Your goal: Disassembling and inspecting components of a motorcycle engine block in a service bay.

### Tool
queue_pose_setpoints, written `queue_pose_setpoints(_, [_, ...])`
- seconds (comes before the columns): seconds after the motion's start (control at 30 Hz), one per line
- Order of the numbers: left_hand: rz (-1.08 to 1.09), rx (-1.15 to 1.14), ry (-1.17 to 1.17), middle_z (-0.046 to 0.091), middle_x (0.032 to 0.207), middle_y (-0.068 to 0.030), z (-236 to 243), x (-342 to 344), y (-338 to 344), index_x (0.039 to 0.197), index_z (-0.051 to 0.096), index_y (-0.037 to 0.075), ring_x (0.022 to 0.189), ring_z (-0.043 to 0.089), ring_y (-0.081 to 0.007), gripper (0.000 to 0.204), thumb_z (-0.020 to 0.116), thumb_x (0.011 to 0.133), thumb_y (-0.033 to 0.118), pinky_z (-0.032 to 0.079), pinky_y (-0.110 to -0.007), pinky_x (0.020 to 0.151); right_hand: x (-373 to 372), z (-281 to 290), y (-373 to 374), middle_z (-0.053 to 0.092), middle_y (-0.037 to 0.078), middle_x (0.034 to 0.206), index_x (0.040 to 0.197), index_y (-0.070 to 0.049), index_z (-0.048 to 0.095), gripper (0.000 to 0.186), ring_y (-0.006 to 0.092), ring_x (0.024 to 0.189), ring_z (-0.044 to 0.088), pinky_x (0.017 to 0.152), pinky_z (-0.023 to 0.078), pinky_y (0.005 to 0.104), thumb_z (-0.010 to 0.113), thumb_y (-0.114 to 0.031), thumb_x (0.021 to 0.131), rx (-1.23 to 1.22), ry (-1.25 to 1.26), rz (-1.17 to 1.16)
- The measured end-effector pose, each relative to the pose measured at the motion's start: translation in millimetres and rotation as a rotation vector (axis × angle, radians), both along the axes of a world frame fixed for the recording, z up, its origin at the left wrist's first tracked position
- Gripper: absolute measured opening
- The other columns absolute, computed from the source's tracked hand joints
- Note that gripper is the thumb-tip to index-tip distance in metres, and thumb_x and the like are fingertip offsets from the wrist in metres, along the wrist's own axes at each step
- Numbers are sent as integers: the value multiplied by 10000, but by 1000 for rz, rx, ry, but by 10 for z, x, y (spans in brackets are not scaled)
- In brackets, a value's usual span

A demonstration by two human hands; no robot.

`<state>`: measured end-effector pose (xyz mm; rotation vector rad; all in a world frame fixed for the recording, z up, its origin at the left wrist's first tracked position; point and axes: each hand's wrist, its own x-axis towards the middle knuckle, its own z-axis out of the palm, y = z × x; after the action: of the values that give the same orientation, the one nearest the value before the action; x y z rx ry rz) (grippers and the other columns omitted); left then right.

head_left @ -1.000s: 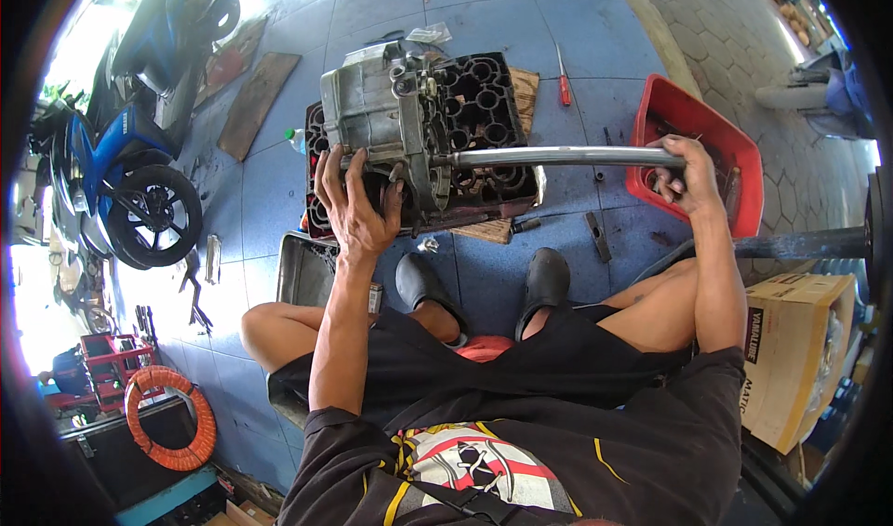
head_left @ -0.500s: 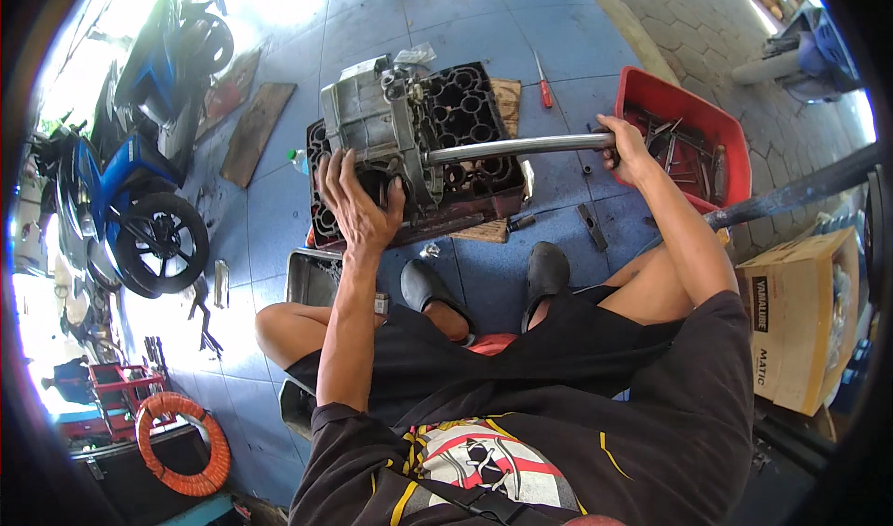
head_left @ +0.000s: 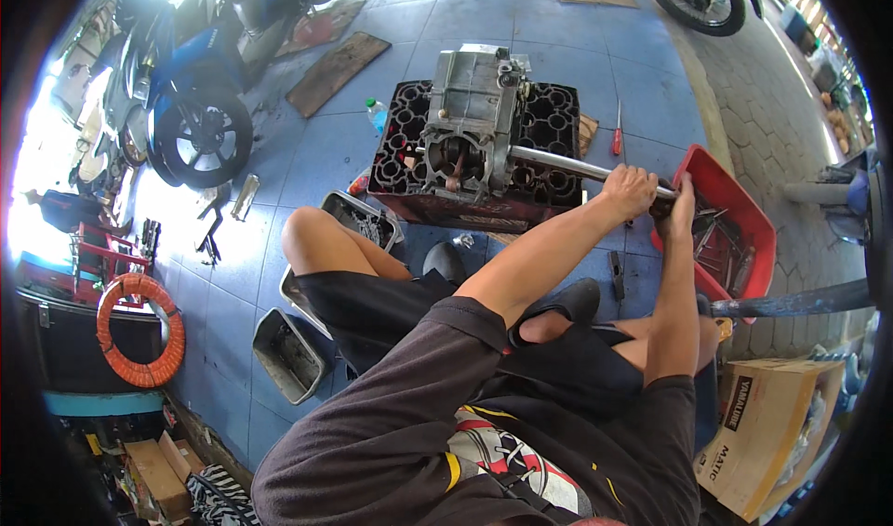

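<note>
A grey metal engine case (head_left: pixel 470 93) rests on a dark bottle crate (head_left: pixel 465 212) with round openings. A connecting rod (head_left: pixel 458 168) shows in the case's near opening. From the case's right side a long shiny metal bar (head_left: pixel 563 161) reaches toward me. My right hand (head_left: pixel 684 212) is wrapped round the bar's end. Just inward of it, my left hand (head_left: pixel 630 192) lies over the bar with its fingers closed round it. Whatever joins the bar to the case is hidden.
A red tub (head_left: pixel 765 219) of metal tools stands right of my hands. A red-handled screwdriver (head_left: pixel 617 140) lies beyond the bar. Dark trays (head_left: pixel 290 357) sit by my left leg, a cardboard box (head_left: pixel 758 442) at lower right, parked motorcycles (head_left: pixel 200 135) at far left.
My left hand has left the engine case's opening and now grips the bar beside my right hand. The view has shifted, so the case appears farther right.
</note>
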<state>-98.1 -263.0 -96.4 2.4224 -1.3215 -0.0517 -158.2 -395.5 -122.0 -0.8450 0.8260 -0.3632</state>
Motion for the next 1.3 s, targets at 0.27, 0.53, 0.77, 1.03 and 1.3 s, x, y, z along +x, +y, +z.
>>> queue_pose_setpoints(0.27, [-71, 15, -148, 626, 887, -127, 24, -4, -29, 1046, 523, 79, 902, 636, -321, 201, 516, 922, 237, 479, -463, 743, -779, -1680, 517, 465, 243, 1403, 1235, 23, 550, 478, 396, 1323, 425, 1082, 352, 503, 581, -274, 862, -760, 1136, 634])
queue_pose_setpoints(0.53, [-113, 68, -93, 620, 931, -191, 358, -129, -93, 1137, 492, 96, 911, 630, -376, 390, 570, 932, 419, 484, -480, 784, -799, -2126, 641, 394, 297, 1420, 1438, 46, 327, 557, 442, 1325, 369, 1062, 305, 592, 377, -232, 958, -754, 1344, 297])
queue_pose_setpoints(0.77, [-147, 96, -134, 620, 974, -190, 275, -51, -164, 1102, 502, 71, 930, 641, -380, 301, 569, 938, 314, 494, -484, 779, -799, -2704, 287, 544, 209, 1316, 1294, 54, 480, 450, 389, 1148, 567, 988, 412, 527, 411, -229, 951, -610, 1337, 243])
queue_pose_setpoints(1.03, [-196, 122, -39, 649, 961, -219, 332, 97, -195, 1066, 496, 34, 913, 654, -398, 327, 594, 910, 304, 500, -495, 777, -698, -2049, -92, 571, 114, 671, 902, -26, 625, 208, 249, 514, 569, 439, 444, 385, 522, -195, 836, -138, 540, -99])
queue_pose_setpoints(1.3, [-274, 64, 30, 669, 762, -208, 628, -49, -280, 977, 510, 34, 735, 672, -409, 431, 592, 919, 453, 516, -502, 643, -921, -659, -1165, 551, 91, 750, 1097, -76, 509, 293, 159, 434, 483, 335, 361, 315, 564, -318, 941, -906, 177, -493])
